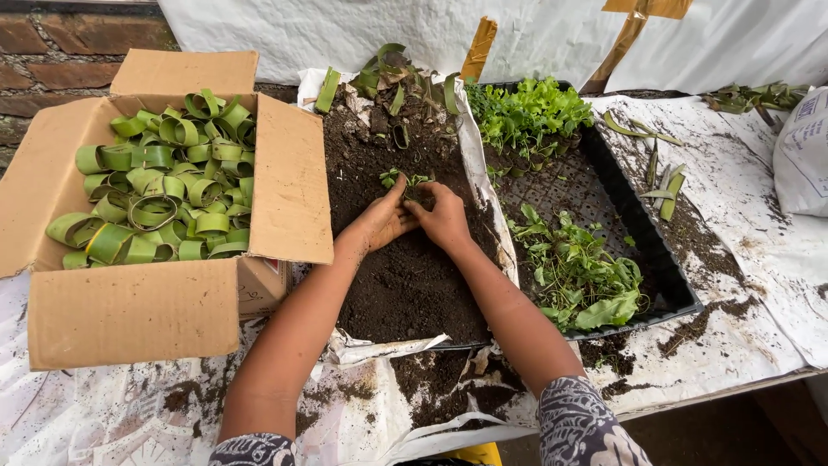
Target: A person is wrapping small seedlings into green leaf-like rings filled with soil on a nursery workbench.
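Nearest the camera: two patterned sleeves and bare forearms reaching away over a bench point(129, 414) covered in white, soil-smeared sheeting.

Landmark: the heap of dark soil point(405, 259) spread on a white sheet at the middle of the bench.

At the near edge of the soil: crumpled sheet folds and spilled dirt.

Left of the soil, near side: a cardboard box point(129, 311), flaps open, packed with rolled green leaf rings point(164, 181).

On the soil, towards its far half: left hand point(379, 220) and right hand point(444, 216) side by side, thumbs nearly touching, both pressed down into the dirt. Fingers curled inward and partly closed around a small green seedling point(405, 181), cupping the soil at its base; leaves poking up just beyond the fingertips. Whether the fingers actually grip the stem or only the soil around it: cannot tell.

Right of the soil, just beside it: a black plastic tray point(664, 259) with a gridded floor. In its near part, a loose pile of uprooted seedlings point(578, 276); in its far part, a dense patch of upright green seedlings point(526, 112).

Further right of the soil, past the tray: scattered leaf strips point(664, 177) on dirty sheeting, and a white sack point(802, 155) at the frame edge.

At the far end of the soil: cut leaf scraps and dry debris point(388, 78).

Beyond the soil: a white sheet hung as backdrop with yellowish tape strips point(479, 47); far left, a brick wall point(60, 43).
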